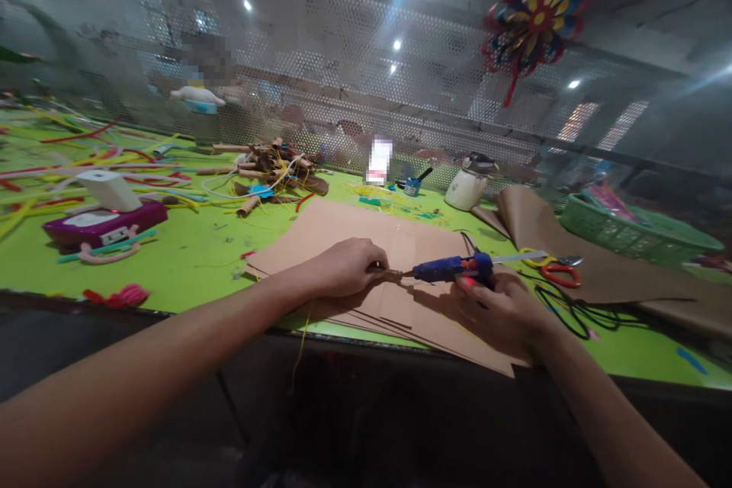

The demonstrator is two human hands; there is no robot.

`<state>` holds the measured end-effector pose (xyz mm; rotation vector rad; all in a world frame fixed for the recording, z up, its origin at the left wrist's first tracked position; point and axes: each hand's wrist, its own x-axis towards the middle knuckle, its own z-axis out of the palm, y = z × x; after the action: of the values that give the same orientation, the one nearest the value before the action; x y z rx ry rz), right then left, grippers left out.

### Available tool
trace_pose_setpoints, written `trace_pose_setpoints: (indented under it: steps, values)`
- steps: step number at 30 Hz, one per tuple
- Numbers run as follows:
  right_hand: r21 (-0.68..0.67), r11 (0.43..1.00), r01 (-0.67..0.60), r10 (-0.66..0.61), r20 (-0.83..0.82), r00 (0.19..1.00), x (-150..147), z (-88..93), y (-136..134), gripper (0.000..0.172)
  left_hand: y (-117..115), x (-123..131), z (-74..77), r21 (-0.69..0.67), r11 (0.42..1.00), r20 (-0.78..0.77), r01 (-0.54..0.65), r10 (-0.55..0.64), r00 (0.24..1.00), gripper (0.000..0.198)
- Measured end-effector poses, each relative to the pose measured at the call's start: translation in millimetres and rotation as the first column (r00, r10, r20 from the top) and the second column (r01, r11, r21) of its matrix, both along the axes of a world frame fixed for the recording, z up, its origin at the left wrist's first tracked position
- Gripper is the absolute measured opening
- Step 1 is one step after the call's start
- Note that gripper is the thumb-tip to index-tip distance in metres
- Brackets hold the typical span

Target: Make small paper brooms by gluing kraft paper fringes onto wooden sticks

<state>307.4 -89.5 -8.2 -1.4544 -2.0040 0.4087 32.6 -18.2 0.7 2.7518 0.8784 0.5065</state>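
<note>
My right hand [508, 306] grips a blue hot glue gun [440, 269], its nozzle pointing left. A pale glue stick [521, 257] sticks out of the gun's back end. At the nozzle tip, my left hand [348, 268] pinches a small brown piece [393, 275], too small to identify; whether the nozzle touches it, I cannot tell. Both hands are over a stack of brown paper sheets [351, 225] lying at the table's front edge. A thin yellow strand [301, 351] hangs over that edge below my left wrist.
Left on the green table [194, 259] are a purple power strip [108, 225] and coloured pipe cleaners [142, 177]. Behind lie a brown bundle [280, 164] and a white jug [467, 184]. Red-handled scissors [560, 274], a black cord [572, 313] and a green basket [640, 229] are right.
</note>
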Motion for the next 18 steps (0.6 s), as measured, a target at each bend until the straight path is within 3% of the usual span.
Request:
trace_pose_setpoints:
  steps: [9, 18]
  values:
    - [-0.052, 0.998, -0.038, 0.035, -0.049, 0.998, -1.0, 2.7, -2.4, 0.023, -0.7, 0.6, 0.2, -0.008, 1.0, -0.006, -0.027, 0.027, 1.0, 0.029]
    - [-0.047, 0.999, 0.008, -0.01, -0.055, 0.998, -8.2, 4.3, -2.1, 0.021, -0.2, -0.4, -0.6, 0.024, 1.0, -0.004, 0.001, -0.001, 1.0, 0.029]
